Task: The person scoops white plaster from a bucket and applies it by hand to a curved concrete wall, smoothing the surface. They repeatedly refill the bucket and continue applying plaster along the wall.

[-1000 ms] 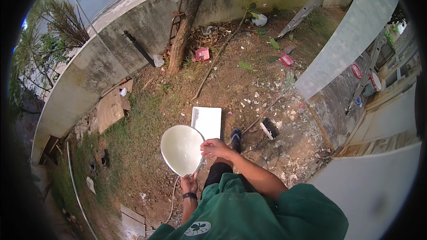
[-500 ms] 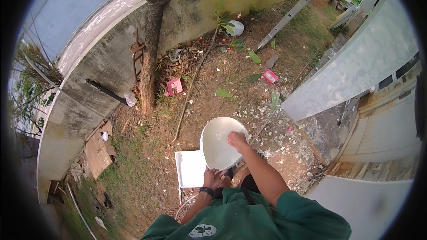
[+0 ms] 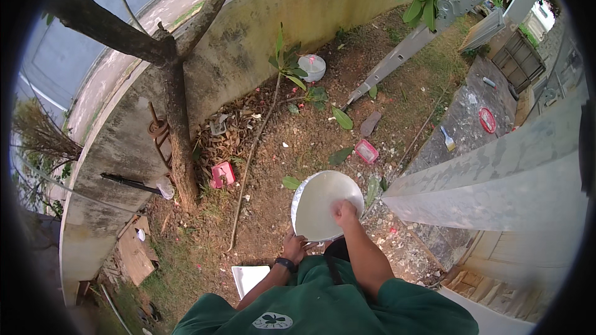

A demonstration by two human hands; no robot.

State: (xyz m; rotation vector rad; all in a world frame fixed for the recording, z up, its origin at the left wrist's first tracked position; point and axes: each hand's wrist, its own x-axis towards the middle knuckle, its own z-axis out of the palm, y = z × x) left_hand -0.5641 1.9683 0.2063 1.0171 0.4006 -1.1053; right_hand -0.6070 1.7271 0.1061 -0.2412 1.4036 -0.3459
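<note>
A round, deep white bucket (image 3: pixel 316 208) is held in front of my body, its open mouth facing up toward me. My left hand (image 3: pixel 295 248) grips the near-left rim, with a dark band around that wrist. Inside the mouth, my right hand (image 3: pixel 345 212) is closed, fingers curled toward the inner wall and smeared by motion. Whatever those fingers hold, if anything, cannot be made out. The bucket's inside looks pale and off-white. Near my left forearm, a white rectangular tray (image 3: pixel 247 278) lies on the ground, partly hidden by the arm.
A tree trunk (image 3: pixel 180 142) rises by the curved wall (image 3: pixel 223 56). A ladder (image 3: pixel 397 56) leans at the far right; a large pale panel (image 3: pixel 484 192) juts in from the right. Pink containers (image 3: pixel 366 151), a stick (image 3: pixel 251 161) and a brush (image 3: pixel 447 139) lie about.
The bucket has shifted right, away from the tray, which is now more covered by my arm. My right hand has moved lower inside the bucket. The whole view has turned slightly.
</note>
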